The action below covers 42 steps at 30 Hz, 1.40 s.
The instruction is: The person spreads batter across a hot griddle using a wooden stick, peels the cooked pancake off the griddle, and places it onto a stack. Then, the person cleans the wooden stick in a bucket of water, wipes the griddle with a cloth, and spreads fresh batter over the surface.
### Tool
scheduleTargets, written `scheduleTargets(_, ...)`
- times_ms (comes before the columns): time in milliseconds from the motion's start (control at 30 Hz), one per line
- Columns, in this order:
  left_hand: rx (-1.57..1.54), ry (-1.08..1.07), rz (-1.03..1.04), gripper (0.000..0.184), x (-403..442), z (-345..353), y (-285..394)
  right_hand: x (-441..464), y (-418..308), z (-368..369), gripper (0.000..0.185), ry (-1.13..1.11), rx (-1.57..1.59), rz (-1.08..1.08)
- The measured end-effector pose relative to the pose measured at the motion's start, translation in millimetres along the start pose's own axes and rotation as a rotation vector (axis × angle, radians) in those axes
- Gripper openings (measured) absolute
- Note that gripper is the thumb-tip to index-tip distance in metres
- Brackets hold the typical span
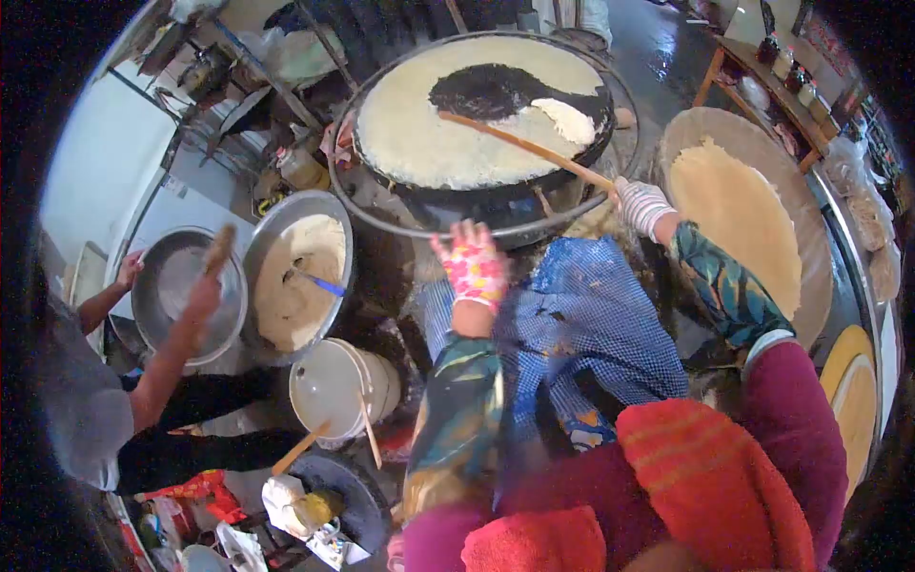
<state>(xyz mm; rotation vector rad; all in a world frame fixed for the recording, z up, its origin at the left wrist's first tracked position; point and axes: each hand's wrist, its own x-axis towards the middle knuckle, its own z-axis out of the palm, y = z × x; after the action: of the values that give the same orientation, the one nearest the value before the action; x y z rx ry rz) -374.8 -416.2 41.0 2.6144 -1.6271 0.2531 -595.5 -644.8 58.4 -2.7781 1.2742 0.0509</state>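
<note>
My right hand [643,203], in a striped glove, is closed around one end of a long flat wooden stick [524,145]. The stick reaches over a large round griddle [486,91] and its far tip lies at the dark bare patch. Pale batter [419,148] coats much of the griddle, and a thicker whitish lump [565,122] sits near its right side. My left hand [472,262], in a pink and white patterned glove, has its fingers spread at the near side of the metal ring [543,229] around the griddle. Whether it touches the ring, I cannot tell.
On the left a co-worker's hand [205,296] holds a brown tool by a metal bowl [157,324]. A basin of batter [324,224] with a blue-handled tool and a white bucket [386,377] stand between us. Right, a round tray [705,124] bears a large tan flatbread [729,219].
</note>
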Motion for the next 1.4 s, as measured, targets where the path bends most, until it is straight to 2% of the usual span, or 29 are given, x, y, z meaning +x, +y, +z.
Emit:
scheduleTargets(33,-0.056,0.009,0.054,0.062,-2.8,1.1,15.2,-0.3,8.8,8.1,0.029,-0.024,-0.008,-0.002)
scheduleTargets(100,0.035,-0.056,0.044,0.065,-0.8,21.5,30.9,23.7,27.0,12.0,0.03,0.07,0.045,0.263)
scheduleTargets(133,0.197,-0.007,0.032,0.063,-0.3,23.4,32.6,24.2,26.0,-1.8,0.029,0.046,0.055,0.225)
scheduleTargets(167,0.202,-0.017,0.049,0.056,-4.1,26.4,29.3,20.8,21.0,-7.8,0.027,0.149,0.015,0.159)
scheduleTargets(300,0.192,-0.014,0.048,0.047,-2.4,25.2,17.8,14.4,20.8,3.7,0.03,0.093,-0.029,0.091)
scheduleTargets(400,0.234,-0.018,0.044,0.048,-0.8,30.2,9.6,21.6,45.3,20.9,0.03,0.138,-0.031,0.129)
scheduleTargets(500,0.188,-0.073,0.078,0.045,-4.0,12.4,-0.3,23.7,34.0,17.6,0.027,0.172,-0.004,0.18)
scheduleTargets(567,0.169,-0.049,0.065,0.044,-3.1,13.2,-5.6,7.6,24.2,16.6,0.029,0.129,-0.065,0.022)
scheduleTargets(633,0.168,-0.028,0.023,0.045,-2.5,18.7,-11.3,-0.3,27.7,19.2,0.03,0.049,-0.092,0.076)
scheduleTargets(700,0.256,-0.016,0.016,0.051,-2.7,21.5,-18.7,11.3,42.4,19.1,0.028,0.118,0.042,0.238)
scheduleTargets(767,0.228,-0.022,-0.004,0.054,-0.4,26.0,-28.0,14.7,45.6,21.9,0.025,0.127,0.034,0.225)
scheduleTargets(833,0.206,-0.047,-0.005,0.053,-1.3,19.9,-32.8,11.9,30.8,9.1,0.023,0.168,0.009,0.0)
scheduleTargets(867,0.189,-0.021,-0.024,0.053,-0.3,23.3,-36.9,-5.6,10.2,-2.2,0.022,0.086,-0.043,0.028)
scheduleTargets(900,0.171,0.002,-0.044,0.053,-1.1,29.3,-40.3,-5.2,18.8,6.2,0.022,0.084,-0.048,0.033)
scheduleTargets(967,0.168,0.033,-0.059,0.051,0.2,37.8,-49.8,-0.5,44.5,39.7,0.021,0.202,0.024,0.035)
scheduleTargets(1000,0.187,0.041,-0.078,0.051,3.4,37.5,-54.7,8.3,47.4,34.9,0.021,0.177,0.058,0.118)
scheduleTargets(1067,0.221,0.057,-0.089,0.051,8.6,35.5,-60.0,16.6,47.1,31.6,0.022,0.184,0.045,0.076)
scheduleTargets(1133,0.235,-0.174,-0.131,0.053,9.8,1.3,-39.9,5.4,27.3,16.2,0.024,0.178,0.029,0.039)
scheduleTargets(1167,0.193,-0.003,-0.029,0.053,12.1,14.2,-29.7,-8.5,18.7,8.5,0.024,0.126,0.045,-0.039)
scheduleTargets(1233,0.023,0.096,0.145,0.055,6.6,3.1,11.8,-15.0,12.2,13.7,0.025,0.029,0.002,0.012)
scheduleTargets(1333,-0.052,-0.016,0.193,0.056,2.0,16.6,39.4,9.1,35.7,22.2,0.03,0.107,0.013,0.122)
scheduleTargets(1400,0.131,0.042,0.162,0.057,-2.9,31.5,38.4,8.5,32.0,17.3,0.03,0.105,0.028,0.094)
